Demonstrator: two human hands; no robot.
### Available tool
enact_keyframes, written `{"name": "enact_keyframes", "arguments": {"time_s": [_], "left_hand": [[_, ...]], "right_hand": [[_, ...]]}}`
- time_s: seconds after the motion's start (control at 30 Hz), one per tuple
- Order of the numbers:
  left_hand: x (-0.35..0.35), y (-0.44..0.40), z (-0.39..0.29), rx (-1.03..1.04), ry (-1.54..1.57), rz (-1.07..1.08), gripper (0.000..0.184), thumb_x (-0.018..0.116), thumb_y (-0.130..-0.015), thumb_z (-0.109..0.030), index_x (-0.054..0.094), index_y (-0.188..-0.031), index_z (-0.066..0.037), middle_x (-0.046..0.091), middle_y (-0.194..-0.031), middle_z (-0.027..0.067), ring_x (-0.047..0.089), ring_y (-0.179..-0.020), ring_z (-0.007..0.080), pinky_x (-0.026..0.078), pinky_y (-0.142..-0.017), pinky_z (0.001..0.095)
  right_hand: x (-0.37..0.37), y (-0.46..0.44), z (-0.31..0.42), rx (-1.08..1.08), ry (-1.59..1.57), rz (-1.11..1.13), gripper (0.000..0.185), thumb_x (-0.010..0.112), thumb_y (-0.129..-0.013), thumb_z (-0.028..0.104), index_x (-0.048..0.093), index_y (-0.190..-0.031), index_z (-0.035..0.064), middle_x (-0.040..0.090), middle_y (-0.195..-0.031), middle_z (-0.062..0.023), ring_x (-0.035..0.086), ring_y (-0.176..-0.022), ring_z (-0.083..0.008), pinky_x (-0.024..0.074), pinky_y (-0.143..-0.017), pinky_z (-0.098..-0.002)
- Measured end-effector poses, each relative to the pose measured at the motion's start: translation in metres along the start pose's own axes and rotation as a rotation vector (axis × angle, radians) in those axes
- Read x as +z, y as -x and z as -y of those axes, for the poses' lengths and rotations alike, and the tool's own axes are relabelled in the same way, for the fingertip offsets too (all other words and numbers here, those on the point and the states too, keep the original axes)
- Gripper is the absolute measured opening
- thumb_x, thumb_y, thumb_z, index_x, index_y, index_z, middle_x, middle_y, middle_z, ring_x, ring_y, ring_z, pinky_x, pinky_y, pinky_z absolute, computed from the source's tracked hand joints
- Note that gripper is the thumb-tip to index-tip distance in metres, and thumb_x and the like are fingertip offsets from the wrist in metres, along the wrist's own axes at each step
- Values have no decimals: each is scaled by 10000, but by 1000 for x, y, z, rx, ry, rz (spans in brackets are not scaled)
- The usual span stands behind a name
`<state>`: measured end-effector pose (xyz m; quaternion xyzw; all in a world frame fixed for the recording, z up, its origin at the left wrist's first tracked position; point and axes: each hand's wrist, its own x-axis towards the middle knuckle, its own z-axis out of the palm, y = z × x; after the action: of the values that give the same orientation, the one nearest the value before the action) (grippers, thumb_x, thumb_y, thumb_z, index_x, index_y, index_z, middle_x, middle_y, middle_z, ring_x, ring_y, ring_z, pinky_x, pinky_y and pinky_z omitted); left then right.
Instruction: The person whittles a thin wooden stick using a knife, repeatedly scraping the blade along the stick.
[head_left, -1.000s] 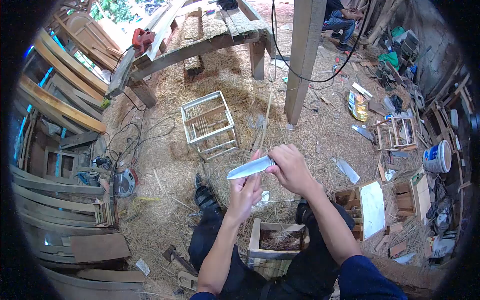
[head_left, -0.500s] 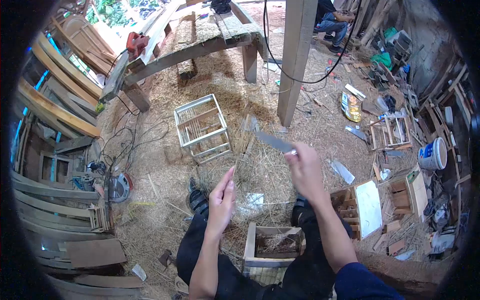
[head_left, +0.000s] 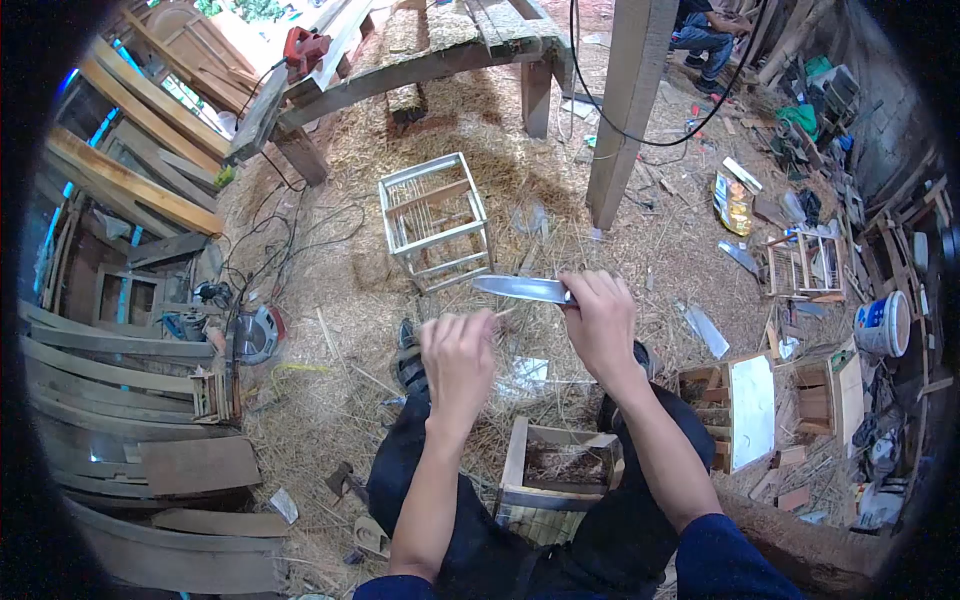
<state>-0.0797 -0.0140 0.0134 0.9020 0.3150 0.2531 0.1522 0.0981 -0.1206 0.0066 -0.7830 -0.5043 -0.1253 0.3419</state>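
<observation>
My right hand (head_left: pixel 600 318) is wrapped round the handle of a knife (head_left: pixel 522 289), its broad blade pointing left. To its left, my left hand (head_left: pixel 457 352) is closed, and the tip of a thin pale stick (head_left: pixel 505 311) pokes out beside its thumb, just under the blade. Whether blade and stick touch I cannot tell. Between my legs stands a small wooden box frame (head_left: pixel 512 470), open at the top. Farther off on the shavings is a wooden cage (head_left: pixel 436 222) with thin bars.
A workbench (head_left: pixel 420 82) carrying a red power tool (head_left: pixel 305 50) is at the back, with a wooden post (head_left: pixel 628 120) to its right. A circular saw (head_left: pixel 258 334) and cables are at left. A hatchet (head_left: pixel 343 482) lies near my leg. A bucket (head_left: pixel 882 325) stands at right; a person (head_left: pixel 708 45) sits behind.
My left hand has turned from fingers pointing up to knuckles up, closer to the knife. The knife has swung nearly level. The view has shifted slightly left.
</observation>
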Motion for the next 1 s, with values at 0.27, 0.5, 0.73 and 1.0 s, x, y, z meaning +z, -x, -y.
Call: {"name": "enact_keyframes", "arguments": {"time_s": [0.27,0.5,0.73,1.0], "left_hand": [[0,-11,-7,-145,175,-464,688,712,-912,-131,371,-1504,-53,319,-1574,187,199,-1509,364,196,-1206,550],[32,-19,-16,-203,711,-394,669,660,-964,-142,313,-1524,-29,437,-1493,210,411,-1399,315,340,-1150,467],[43,-39,-26,-527,1292,-215,329,534,-1080,-254,612,-1250,18,679,-1169,109,634,-1073,162,494,-974,323],[49,-57,-13,-510,1333,-221,286,548,-1080,-279,612,-1107,-1,645,-993,39,574,-886,82,485,-815,256]], "right_hand": [[15,0,11,313,-372,222,166,775,-888,168,692,-934,33,579,-666,-81,565,-595,-194,411,-563,-368],[30,-16,16,593,-796,383,180,746,-936,205,711,-946,28,607,-676,9,504,-600,-79,388,-556,-307],[36,-27,34,682,-1217,424,172,698,-997,215,682,-972,46,555,-706,81,439,-601,-27,340,-532,-246],[43,-41,8,748,-1320,725,214,678,-1013,281,715,-1061,76,612,-783,85,462,-686,-2,350,-594,-226]]}}
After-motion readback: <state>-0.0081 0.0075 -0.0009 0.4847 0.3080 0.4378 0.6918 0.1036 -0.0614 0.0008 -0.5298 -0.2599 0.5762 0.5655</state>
